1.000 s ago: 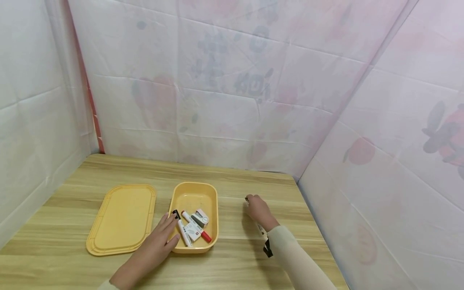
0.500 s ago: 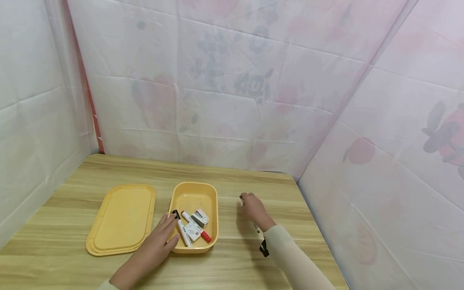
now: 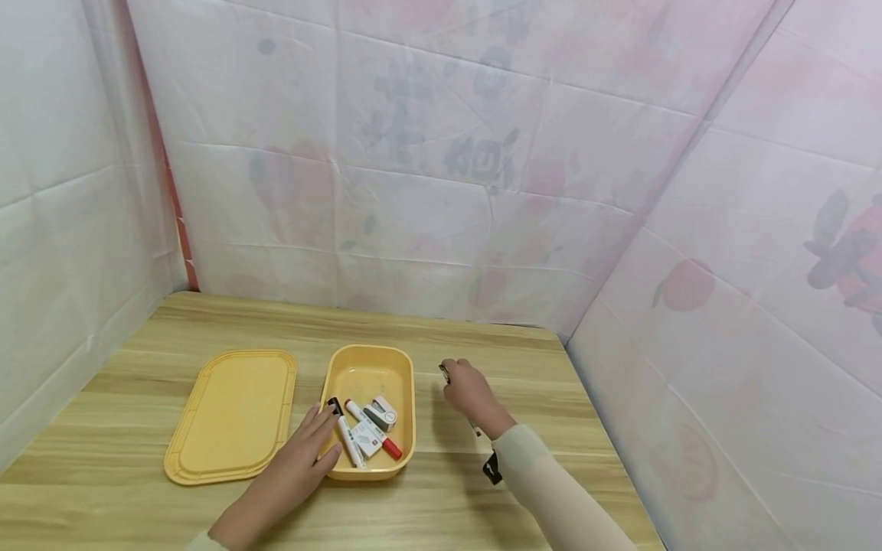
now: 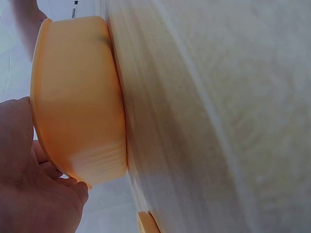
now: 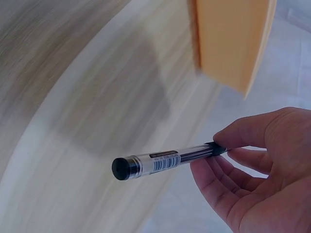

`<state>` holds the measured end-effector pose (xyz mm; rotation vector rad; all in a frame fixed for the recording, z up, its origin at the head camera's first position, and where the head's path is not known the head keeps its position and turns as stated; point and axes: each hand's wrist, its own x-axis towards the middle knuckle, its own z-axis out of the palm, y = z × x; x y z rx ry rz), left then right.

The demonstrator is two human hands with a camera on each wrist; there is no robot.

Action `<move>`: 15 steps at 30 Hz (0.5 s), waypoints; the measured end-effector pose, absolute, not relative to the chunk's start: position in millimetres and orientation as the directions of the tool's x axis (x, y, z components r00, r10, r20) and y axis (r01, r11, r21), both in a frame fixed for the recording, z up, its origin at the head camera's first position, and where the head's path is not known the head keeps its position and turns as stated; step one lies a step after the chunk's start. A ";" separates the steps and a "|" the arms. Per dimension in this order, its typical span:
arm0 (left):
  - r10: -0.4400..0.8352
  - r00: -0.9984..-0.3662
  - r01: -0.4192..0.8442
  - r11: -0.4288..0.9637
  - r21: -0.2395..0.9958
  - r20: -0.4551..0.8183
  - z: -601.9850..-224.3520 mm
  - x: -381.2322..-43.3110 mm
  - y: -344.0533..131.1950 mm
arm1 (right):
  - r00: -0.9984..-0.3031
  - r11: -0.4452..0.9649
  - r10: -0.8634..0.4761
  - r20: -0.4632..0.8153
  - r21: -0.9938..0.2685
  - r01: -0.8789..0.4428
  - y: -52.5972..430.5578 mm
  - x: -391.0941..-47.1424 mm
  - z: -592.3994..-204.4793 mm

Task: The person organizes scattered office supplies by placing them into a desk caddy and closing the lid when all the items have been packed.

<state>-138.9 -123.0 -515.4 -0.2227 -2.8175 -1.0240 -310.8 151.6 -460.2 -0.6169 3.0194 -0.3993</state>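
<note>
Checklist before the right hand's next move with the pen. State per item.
1. Pen held by right hand: ok, pinched.
2. Box upright on table, uncovered: ok.
3. Lid out of the way: ok, lies left of the box.
4. Bare floor in box: ok, far end.
5. Pen over box: not ok, it's off to the right.
6. Pen tip capped: cannot tell.
</note>
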 end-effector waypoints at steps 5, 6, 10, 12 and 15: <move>0.093 -0.980 0.186 0.757 0.626 0.178 -516.0 -139.3 -122.6 | -0.909 0.874 -0.416 0.035 -0.261 -0.410 142.8 -307.0 -452.7; 0.094 -0.979 0.187 0.757 0.626 0.179 -516.0 -139.3 -122.5 | -0.907 0.872 -0.420 0.040 -0.261 -0.415 141.0 -306.6 -451.6; 0.092 -0.981 0.181 0.759 0.625 0.172 -516.2 -138.8 -122.8 | -0.900 0.863 -0.432 0.053 -0.265 -0.430 132.4 -305.5 -447.1; 0.091 -0.981 0.179 0.762 0.622 0.170 -515.9 -138.5 -123.3 | -0.898 0.861 -0.438 0.050 -0.264 -0.435 127.1 -304.5 -444.4; 0.087 -0.982 0.173 0.764 0.622 0.167 -515.6 -137.6 -123.3 | -0.894 0.855 -0.446 0.051 -0.269 -0.442 119.2 -301.7 -438.9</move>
